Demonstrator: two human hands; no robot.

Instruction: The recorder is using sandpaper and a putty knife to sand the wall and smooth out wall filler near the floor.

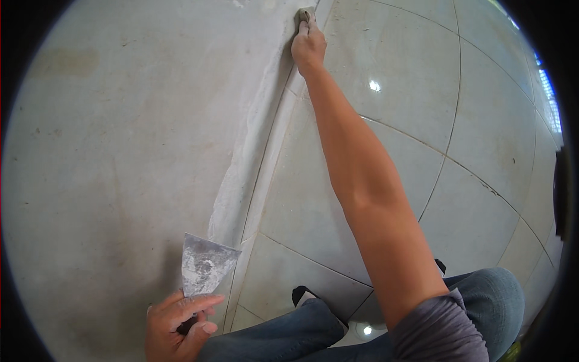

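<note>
My left hand (178, 326) is closed round the dark handle of a putty knife (208, 262). Its wide metal blade points up and is smeared with white filler. At the far end of my stretched arm, my right hand (309, 45) grips a small greyish block (306, 12), whose exact kind I cannot make out. That block is at the foot of the wall (151, 120), beside the narrow skirting strip (268, 163). A whitish band of filler (232, 187) runs along the wall's lower edge.
Large pale floor tiles (410, 163) with dark joints spread to the right. My bent legs in jeans (283, 335) and a dark shoe (301, 294) are close to the skirting. A dark object (561, 193) stands at the far right rim.
</note>
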